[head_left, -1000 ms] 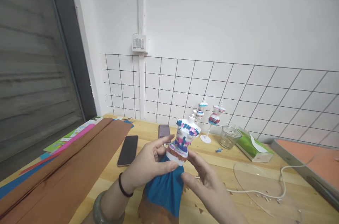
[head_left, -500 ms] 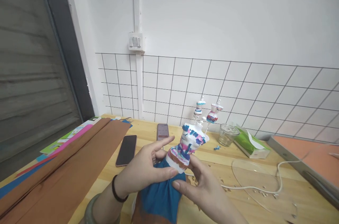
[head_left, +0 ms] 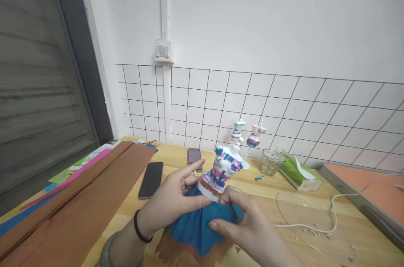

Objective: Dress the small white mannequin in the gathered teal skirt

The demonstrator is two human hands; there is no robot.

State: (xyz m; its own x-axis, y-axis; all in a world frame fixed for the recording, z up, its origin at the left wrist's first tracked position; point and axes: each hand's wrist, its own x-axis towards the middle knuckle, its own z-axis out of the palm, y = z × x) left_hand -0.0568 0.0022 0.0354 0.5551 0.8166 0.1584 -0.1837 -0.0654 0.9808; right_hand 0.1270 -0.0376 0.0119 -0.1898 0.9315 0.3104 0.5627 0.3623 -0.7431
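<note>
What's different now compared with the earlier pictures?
The right hand has taken hold of the blue skirt, which now spreads farther right below the figure. The left hand stays at the figure's waist; the dark phone and jar stay put.

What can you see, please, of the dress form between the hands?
The dress form has a glossy white torso, a knob above its neck, blue, pink and purple patches, then a brown band above a white lower edge. It leans toward picture right, over the wooden table. A gathered blue skirt, cloth- or paper-like, hangs beneath. The left hand holds it near that edge; the right hand pinches the skirt.
</note>
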